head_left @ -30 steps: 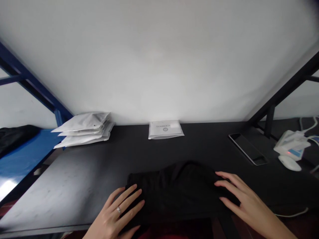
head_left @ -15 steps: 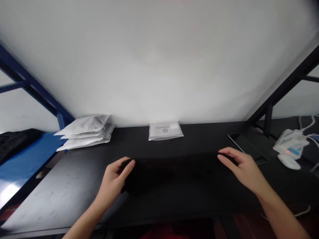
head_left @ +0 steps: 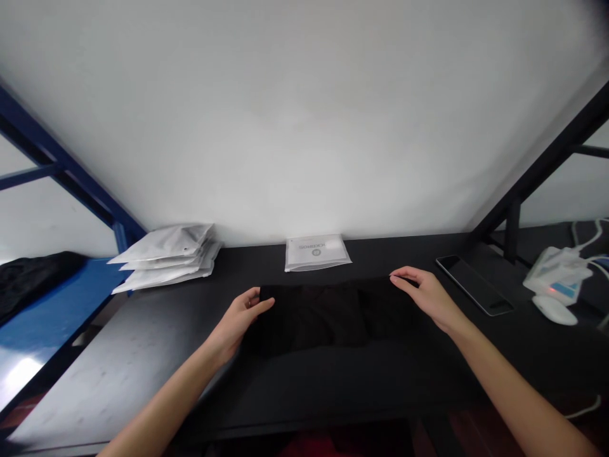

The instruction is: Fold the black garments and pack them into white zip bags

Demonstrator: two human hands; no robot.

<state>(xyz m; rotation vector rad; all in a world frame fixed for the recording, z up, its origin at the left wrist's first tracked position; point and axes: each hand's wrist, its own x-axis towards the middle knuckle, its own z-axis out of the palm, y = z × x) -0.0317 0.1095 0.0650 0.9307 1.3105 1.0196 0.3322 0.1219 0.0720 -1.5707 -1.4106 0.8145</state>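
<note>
A: Where does the black cloth (head_left: 316,317) lie against the fingers?

B: Between the two hands, above or on the black table (head_left: 304,387). Its far left corner sits in the left hand (head_left: 261,301), with the thumb on the side facing the camera and the fingers behind. The far right corner reaches the fingertips of the right hand (head_left: 394,278).

A: So both hands are closed on it?

B: Both pinch it. The left takes a deeper grip; the right has thumb and forefinger brought together at the very edge. I can't tell whether the cloth's underside touches the table.

A: How does it look?

B: Plain black and wider than it is deep, with its far edge drawn nearly straight. Soft creases run through the middle, and a fold or edge shows right of centre. The near edge is uneven, and toward the right the cloth is hard to separate from the dark tabletop.

A: What's around it?

B: A printed white packet (head_left: 316,252) lies beyond it, by the wall (head_left: 304,127). A stack of white pouches (head_left: 166,254) is beyond the left hand, at the table's far left. A phone (head_left: 474,285) lies to the right of the right hand, with a white mouse (head_left: 555,310) farther right.
</note>
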